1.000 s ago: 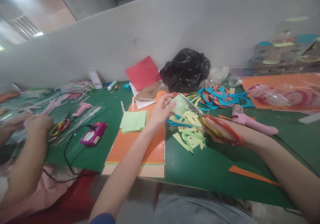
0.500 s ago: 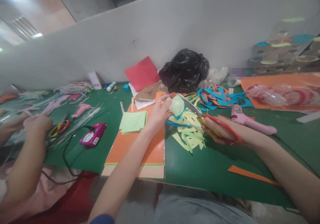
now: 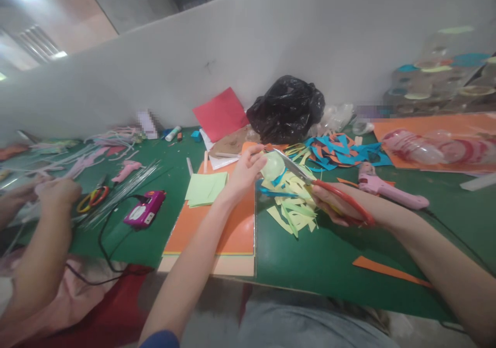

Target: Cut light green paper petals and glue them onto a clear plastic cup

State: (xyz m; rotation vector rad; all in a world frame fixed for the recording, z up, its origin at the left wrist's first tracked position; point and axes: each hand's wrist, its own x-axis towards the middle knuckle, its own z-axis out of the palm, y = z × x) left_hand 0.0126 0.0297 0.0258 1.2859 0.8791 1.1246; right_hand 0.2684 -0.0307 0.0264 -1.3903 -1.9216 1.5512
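Nearest me, low and right of centre, a lone orange strip (image 3: 391, 271) lies on the green table (image 3: 329, 257). Left of it sits a stack of orange sheets (image 3: 209, 229) with a pad of light green paper (image 3: 205, 188) on its far end.

At mid-frame my left hand (image 3: 242, 175) pinches a small rounded pale green piece (image 3: 272, 166) between thumb and fingertips, raised just above the table. My right hand (image 3: 333, 206) is curled closed through the red handles of the scissors (image 3: 329, 193). The blades are parted a little, with the piece's right edge between them.

Under both hands lies a heap of yellow-green offcuts (image 3: 292, 203), so I judge much trimming is done. This piece is mid-cut, and the pad is uncut.

Beyond, a pink glue gun (image 3: 387, 190) lies right of centre, with blue and orange scraps (image 3: 341, 151) behind it. A black bag (image 3: 287, 107) and a red sheet (image 3: 220, 112) stand against the partition. At far left, another person's hand (image 3: 58, 193) works beside a magenta device (image 3: 145, 208).
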